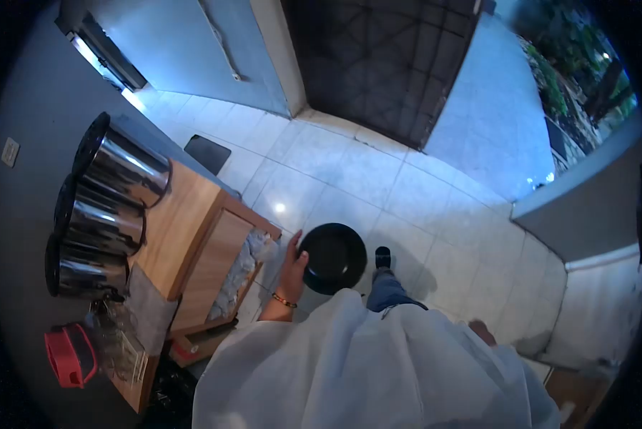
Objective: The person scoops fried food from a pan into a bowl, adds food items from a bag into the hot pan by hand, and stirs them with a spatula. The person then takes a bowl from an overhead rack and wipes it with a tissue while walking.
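My left hand (pixel 292 268) grips the left rim of a round black pan (pixel 333 259) with deep sides, thumb over the edge. The pan hangs in front of my body above the tiled floor, its dark inside facing up, and nothing shows in it. A beaded bracelet (pixel 284 300) is on my left wrist. Only a small part of my right hand (pixel 482 332) shows, low at my right side past the white shirt (pixel 378 365); its fingers cannot be made out.
On my left a wooden cabinet (pixel 196 214) carries several shiny metal canisters (pixel 124 168) with black lids. A red and black item (pixel 71 355) lies behind glassware. Plastic bags (pixel 239 275) fill the cabinet's opening. Ahead stands a dark metal door (pixel 378 64) by an outdoor opening.
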